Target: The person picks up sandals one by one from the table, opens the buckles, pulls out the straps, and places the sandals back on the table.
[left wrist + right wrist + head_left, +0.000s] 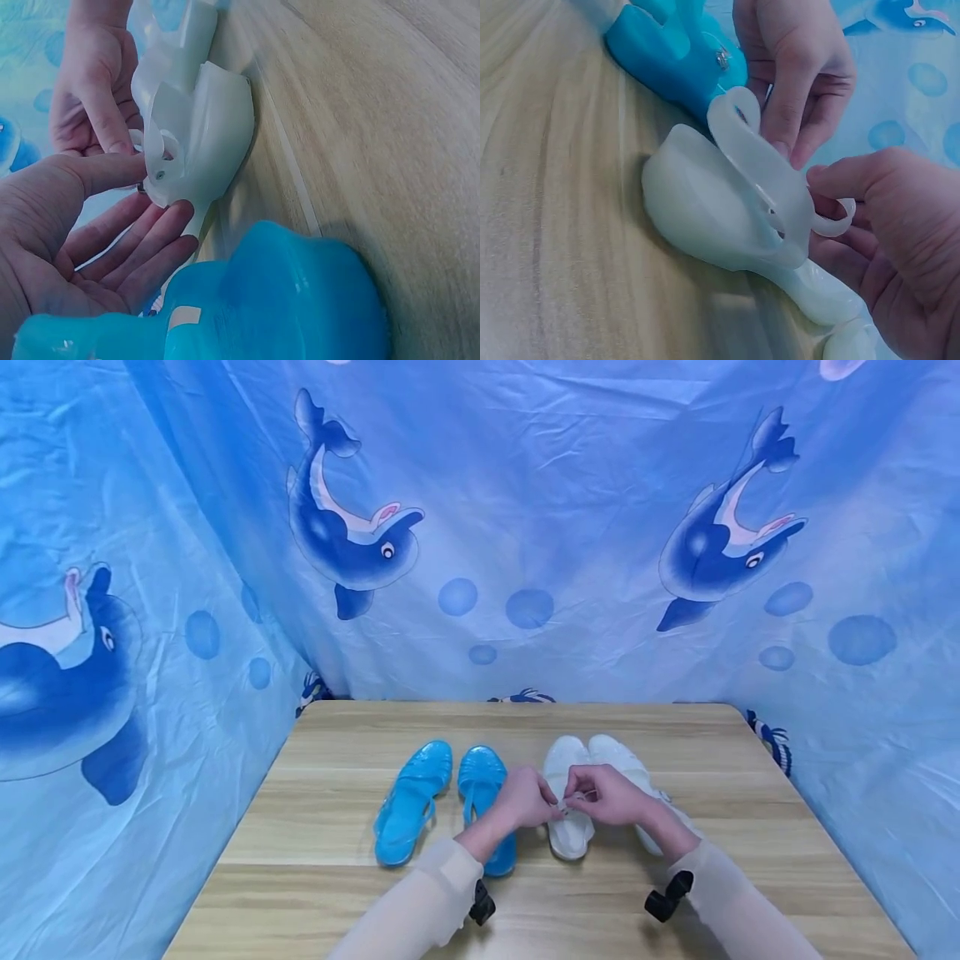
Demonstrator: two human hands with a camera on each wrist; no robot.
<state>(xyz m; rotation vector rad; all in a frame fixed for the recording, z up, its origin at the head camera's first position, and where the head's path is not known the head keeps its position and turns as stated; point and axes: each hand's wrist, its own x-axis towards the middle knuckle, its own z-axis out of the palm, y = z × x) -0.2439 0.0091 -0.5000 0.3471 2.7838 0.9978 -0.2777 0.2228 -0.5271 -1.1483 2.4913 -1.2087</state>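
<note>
Two white jelly sandals lie side by side on the right half of the table, and both hands work at the ankle strap [761, 180] of the left white sandal [570, 842]. My left hand [525, 797] pinches the strap near its small metal buckle, thumb and forefinger together, other fingers spread below in the left wrist view. From the other side my right hand [609, 793] pinches the strap's thin end [838, 225], which curls into a loop beside the fingers. Fingertips of both hands nearly meet over the sandal. The right white sandal [617, 755] lies partly under my right forearm.
A pair of blue jelly sandals lies to the left: one blue sandal [401, 827] further out, the other blue sandal [483, 768] partly behind my left wrist. The wooden table [315, 827] ends at a blue dolphin-print curtain [495, 527] at the back and sides.
</note>
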